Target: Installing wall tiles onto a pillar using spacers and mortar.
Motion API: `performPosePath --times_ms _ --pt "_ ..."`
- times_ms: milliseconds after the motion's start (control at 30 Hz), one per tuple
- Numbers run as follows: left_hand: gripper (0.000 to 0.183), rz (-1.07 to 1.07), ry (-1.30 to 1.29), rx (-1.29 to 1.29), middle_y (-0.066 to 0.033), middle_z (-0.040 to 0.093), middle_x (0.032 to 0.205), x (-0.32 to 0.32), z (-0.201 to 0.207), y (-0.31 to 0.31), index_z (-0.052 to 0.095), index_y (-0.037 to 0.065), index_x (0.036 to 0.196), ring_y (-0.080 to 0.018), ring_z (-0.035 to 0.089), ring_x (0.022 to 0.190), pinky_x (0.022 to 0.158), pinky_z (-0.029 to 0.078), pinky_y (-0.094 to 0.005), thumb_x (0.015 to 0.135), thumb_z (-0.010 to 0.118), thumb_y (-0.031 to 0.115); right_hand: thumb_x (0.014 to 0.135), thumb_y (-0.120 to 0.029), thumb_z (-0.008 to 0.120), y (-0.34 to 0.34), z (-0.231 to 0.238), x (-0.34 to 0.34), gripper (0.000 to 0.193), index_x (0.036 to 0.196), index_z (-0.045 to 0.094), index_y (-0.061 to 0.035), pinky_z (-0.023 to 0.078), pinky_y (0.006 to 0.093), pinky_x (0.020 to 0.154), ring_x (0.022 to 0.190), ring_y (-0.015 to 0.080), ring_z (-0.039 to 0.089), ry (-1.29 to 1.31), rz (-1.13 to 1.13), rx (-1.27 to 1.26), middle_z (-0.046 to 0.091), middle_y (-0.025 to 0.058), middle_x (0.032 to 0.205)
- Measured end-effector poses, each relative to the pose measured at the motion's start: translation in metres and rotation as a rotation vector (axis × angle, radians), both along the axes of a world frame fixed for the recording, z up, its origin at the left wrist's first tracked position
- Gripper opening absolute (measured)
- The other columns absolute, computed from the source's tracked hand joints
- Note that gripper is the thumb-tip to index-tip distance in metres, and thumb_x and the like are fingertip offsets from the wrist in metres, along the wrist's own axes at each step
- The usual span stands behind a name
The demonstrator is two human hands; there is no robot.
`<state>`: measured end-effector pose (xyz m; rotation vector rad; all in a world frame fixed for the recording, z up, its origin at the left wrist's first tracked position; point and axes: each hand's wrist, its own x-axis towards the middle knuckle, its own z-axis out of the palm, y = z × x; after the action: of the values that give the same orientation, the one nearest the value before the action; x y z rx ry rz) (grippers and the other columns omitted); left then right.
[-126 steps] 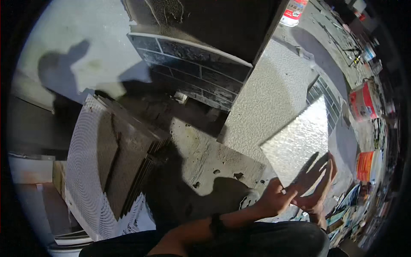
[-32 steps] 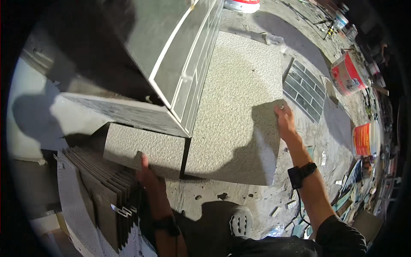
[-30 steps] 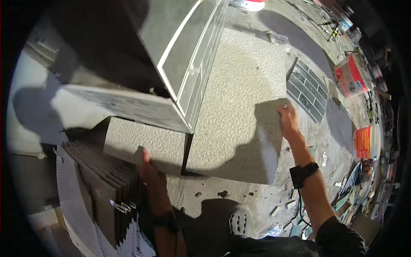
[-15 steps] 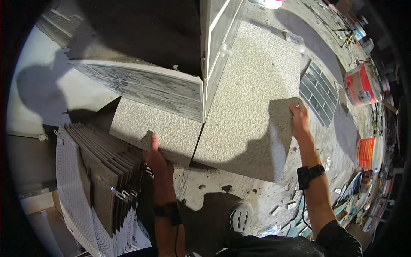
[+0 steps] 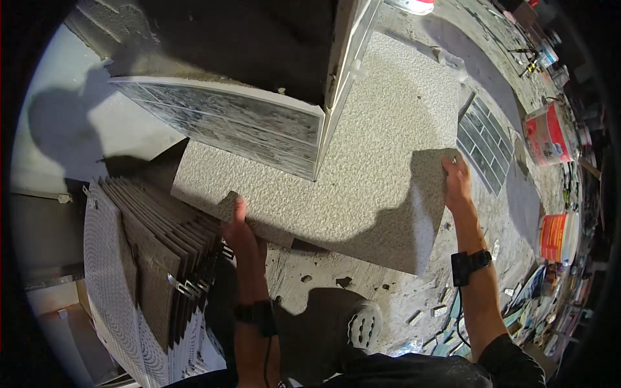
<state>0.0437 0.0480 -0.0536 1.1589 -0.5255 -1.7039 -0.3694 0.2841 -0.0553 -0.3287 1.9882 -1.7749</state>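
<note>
Grey concrete floor point(image 5: 401, 304), pitted. Left hand point(image 5: 243, 242) pinches small pale tile point(image 5: 242, 184), thumb on top; right hand point(image 5: 458, 184), fingers curled, grips large pale tile point(image 5: 381, 155). Tiles meet by tiled corner point(image 5: 315, 152).

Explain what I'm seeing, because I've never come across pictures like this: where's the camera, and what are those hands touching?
There's no machine here. A wide fisheye camera worn on a person's head looks down, so straight edges bend toward the rim; the bare hands are the wearer's own. The left hand grips the near edge of a smaller rough, pale panel, thumb on top. The right hand is at the right edge of a larger matching panel. The panels meet near an upright tiled corner. To the left, tiles stand closely together. To the right, a dark brick-patterned piece lies on the floor.
</note>
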Motion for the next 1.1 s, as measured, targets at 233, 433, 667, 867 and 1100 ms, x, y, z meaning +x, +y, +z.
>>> performPosePath --times_ms 233,433,667,867,1100 --pt "0.069 -0.077 -0.104 -0.100 -0.0165 0.055 0.133 0.010 -0.023 -0.004 0.046 -0.002 0.145 -0.0313 0.057 0.120 0.102 0.048 -0.0479 0.092 0.071 0.033 0.099 -0.013 0.058 -0.004 0.010 0.008 0.037 0.133 0.056 -0.0002 0.051 0.0349 0.091 0.102 0.0215 0.064 -0.026 0.001 -0.019 0.067 0.0104 0.117" --pt "0.064 -0.075 -0.086 -0.120 -0.0153 0.056 0.132 0.005 -0.019 -0.003 0.047 -0.002 0.143 -0.0304 0.058 0.117 0.100 0.050 -0.0460 0.094 0.070 0.032 0.099 -0.012 0.058 -0.008 0.019 0.014 0.036 0.133 0.056 -0.0005 0.051 0.0354 0.091 0.100 0.0218 0.065 -0.062 -0.046 0.022 0.067 0.0096 0.115" --pt "0.062 -0.084 -0.089 -0.108 -0.0152 0.060 0.128 0.008 -0.023 -0.005 0.053 -0.003 0.139 -0.0298 0.061 0.112 0.097 0.050 -0.0464 0.092 0.073 0.033 0.100 -0.012 0.058 -0.004 0.010 0.007 0.033 0.131 0.057 -0.0003 0.052 0.0347 0.087 0.098 0.0205 0.064 -0.066 0.002 -0.016 0.067 0.0090 0.111" --pt "0.064 -0.050 -0.171 -0.050 -0.0157 0.060 0.128 0.010 -0.014 -0.003 0.053 -0.002 0.138 -0.0308 0.060 0.112 0.098 0.049 -0.0478 0.091 0.074 0.035 0.100 -0.014 0.059 -0.005 0.009 0.008 0.034 0.131 0.057 -0.0003 0.052 0.0347 0.087 0.098 0.0209 0.064 -0.063 0.014 -0.030 0.067 0.0096 0.112" --pt "0.056 -0.040 -0.163 0.057 -0.0118 0.061 0.129 0.044 -0.045 0.010 0.049 0.000 0.140 -0.0244 0.062 0.111 0.094 0.054 -0.0416 0.092 0.077 0.008 0.099 -0.015 0.061 -0.003 0.011 0.009 0.035 0.130 0.058 -0.0007 0.051 0.0355 0.086 0.096 0.0212 0.063 -0.036 0.017 -0.036 0.067 0.0092 0.110"
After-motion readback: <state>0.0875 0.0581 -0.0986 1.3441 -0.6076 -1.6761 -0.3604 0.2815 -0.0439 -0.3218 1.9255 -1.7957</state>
